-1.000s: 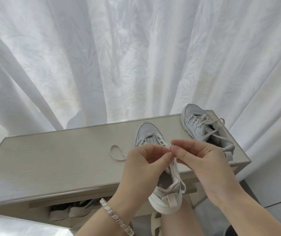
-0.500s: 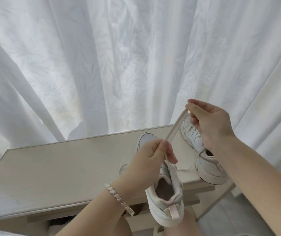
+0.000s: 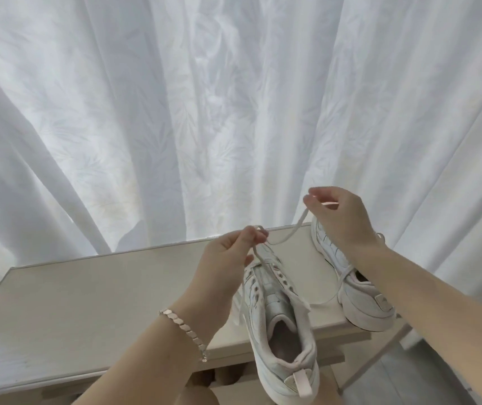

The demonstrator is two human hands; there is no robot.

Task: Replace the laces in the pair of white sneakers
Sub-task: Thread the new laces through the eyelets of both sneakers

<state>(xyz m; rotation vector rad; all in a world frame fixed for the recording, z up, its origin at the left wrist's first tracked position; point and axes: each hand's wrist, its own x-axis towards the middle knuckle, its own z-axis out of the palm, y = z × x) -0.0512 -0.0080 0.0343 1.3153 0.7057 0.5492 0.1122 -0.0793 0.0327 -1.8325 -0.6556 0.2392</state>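
A white curtain point(image 3: 204, 112) with a faint leaf pattern hangs in folds behind the table point(image 3: 87, 293) and fills most of the view above it. The table is a pale wood top, seen from its near long edge. A white sneaker point(image 3: 280, 340) lies right of the table's middle, toe toward the table's far edge and heel jutting out past the near edge. Its tongue is loose and its upper eyelets are bare. Whether it rests fully on the table cannot be told. The second sneaker point(image 3: 359, 302) sits at the table's right end, heel over the near right corner, partly hidden by the right forearm. Its own lace trails in a loop on the table beside it. The right hand point(image 3: 336, 217) is raised above the table's far right corner, fingers curled, thumb and forefinger pinching the end of the lace point(image 3: 286, 236). The left hand point(image 3: 228, 258) is held above the table's far edge, over the near sneaker's toe, and pinches the same lace further along. The lace sags in a shallow curve between the two hands, and from the left hand it drops into the sneaker's lower eyelets. Another strand hangs down the sneaker's left side onto the table. A silver bracelet point(image 3: 187, 331) circles the left wrist, above the table's near edge.
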